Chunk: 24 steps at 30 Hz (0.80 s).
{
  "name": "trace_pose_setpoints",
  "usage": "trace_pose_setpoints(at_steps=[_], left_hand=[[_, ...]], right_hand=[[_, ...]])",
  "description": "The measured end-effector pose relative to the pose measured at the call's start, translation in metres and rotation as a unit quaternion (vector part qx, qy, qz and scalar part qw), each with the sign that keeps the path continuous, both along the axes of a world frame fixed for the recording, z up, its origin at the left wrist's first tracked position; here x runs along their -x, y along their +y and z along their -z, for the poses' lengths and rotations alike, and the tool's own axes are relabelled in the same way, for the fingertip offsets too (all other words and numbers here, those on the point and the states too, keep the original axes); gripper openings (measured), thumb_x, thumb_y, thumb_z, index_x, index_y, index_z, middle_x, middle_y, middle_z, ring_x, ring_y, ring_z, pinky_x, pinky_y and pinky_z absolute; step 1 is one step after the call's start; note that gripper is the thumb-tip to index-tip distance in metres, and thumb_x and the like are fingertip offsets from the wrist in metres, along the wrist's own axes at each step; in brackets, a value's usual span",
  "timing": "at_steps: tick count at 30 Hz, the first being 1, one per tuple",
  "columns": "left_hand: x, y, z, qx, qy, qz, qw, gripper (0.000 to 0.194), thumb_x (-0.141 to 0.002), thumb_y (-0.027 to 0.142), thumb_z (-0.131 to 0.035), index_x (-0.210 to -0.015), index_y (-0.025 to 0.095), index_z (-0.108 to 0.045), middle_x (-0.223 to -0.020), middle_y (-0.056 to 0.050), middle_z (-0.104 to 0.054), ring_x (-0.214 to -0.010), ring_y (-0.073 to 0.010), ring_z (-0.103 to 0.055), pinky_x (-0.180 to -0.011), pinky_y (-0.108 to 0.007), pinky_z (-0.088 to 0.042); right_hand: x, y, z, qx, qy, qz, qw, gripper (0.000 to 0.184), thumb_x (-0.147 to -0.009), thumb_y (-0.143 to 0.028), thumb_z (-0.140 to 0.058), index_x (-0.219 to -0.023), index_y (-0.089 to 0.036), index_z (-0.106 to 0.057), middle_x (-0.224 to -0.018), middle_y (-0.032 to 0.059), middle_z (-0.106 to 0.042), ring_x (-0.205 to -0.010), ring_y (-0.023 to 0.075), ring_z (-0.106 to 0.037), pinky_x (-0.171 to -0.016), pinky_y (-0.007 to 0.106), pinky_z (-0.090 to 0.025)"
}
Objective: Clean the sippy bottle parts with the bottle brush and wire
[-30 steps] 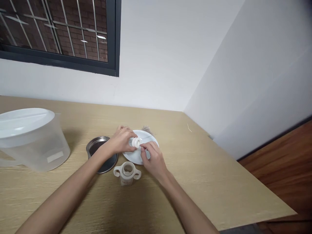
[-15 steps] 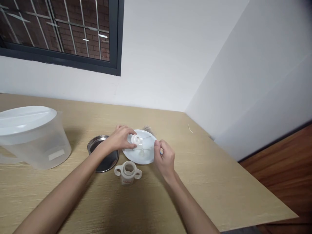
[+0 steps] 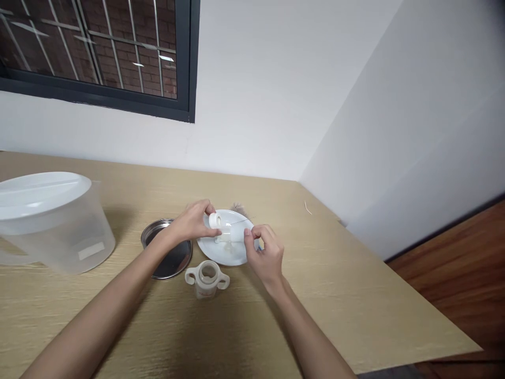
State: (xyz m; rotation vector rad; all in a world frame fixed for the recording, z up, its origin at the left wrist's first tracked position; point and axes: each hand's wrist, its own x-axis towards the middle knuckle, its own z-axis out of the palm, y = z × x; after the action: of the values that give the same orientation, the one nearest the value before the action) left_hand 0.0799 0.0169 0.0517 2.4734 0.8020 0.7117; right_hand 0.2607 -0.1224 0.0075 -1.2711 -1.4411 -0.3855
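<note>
Wooden table (image 3: 347, 295) below; left hand (image 3: 193, 221) grips the white cap (image 3: 214, 221), ten o'clock from the right hand (image 3: 267, 252), fingertips pinched together, contents I can't tell.

On table (image 3: 335, 295), left to right: pitcher (image 3: 59, 239), tray (image 3: 173, 261), then plate (image 3: 223, 258) just beside tray; two-handled cup (image 3: 206, 287) in front of plate; cap (image 3: 215, 221) in left hand (image 3: 193, 221) over plate, right hand (image 3: 267, 252) at plate's right edge; window (image 3: 102, 50) behind, left
</note>
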Motion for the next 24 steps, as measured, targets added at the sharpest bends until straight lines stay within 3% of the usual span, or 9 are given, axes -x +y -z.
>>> trace_pose_setpoints(at_steps=[8,16,24], left_hand=[[0.0004,0.0006,0.0009,-0.007,-0.004,-0.002,1.0,0.04,-0.062,0.041,-0.074,-0.089,0.021,-0.052,-0.086,0.0,-0.06,-0.079,-0.0201,-0.058,-0.067,-0.03,-0.045],[0.004,0.0005,0.0001,-0.05,0.054,0.002,0.997,0.039,-0.066,0.039,-0.068,-0.095,0.021,-0.051,-0.09,-0.004,-0.064,-0.087,-0.0255,-0.06,-0.08,-0.036,-0.043],[0.0063,0.0037,0.0021,-0.026,0.086,-0.013,0.996,0.04,-0.068,0.042,-0.066,-0.098,0.021,-0.052,-0.096,-0.005,-0.065,-0.09,-0.026,-0.06,-0.08,-0.036,-0.043]], right_hand=[[0.0007,-0.0004,-0.0019,-0.002,-0.005,0.003,1.0,0.022,-0.092,-0.021,-0.054,-0.073,-0.023,-0.046,-0.07,-0.0001,-0.052,-0.067,0.0149,-0.05,-0.063,0.03,-0.043],[-0.0006,0.0007,-0.0007,-0.013,0.007,-0.001,1.0,0.006,-0.09,-0.02,-0.06,-0.086,-0.022,-0.057,-0.079,0.0017,-0.06,-0.073,0.0156,-0.056,-0.066,0.03,-0.049],[0.0014,-0.0005,-0.0019,0.003,0.024,-0.022,0.999,0.008,-0.093,-0.019,-0.057,-0.092,-0.021,-0.064,-0.084,0.0029,-0.067,-0.075,0.0156,-0.06,-0.067,0.03,-0.05]])
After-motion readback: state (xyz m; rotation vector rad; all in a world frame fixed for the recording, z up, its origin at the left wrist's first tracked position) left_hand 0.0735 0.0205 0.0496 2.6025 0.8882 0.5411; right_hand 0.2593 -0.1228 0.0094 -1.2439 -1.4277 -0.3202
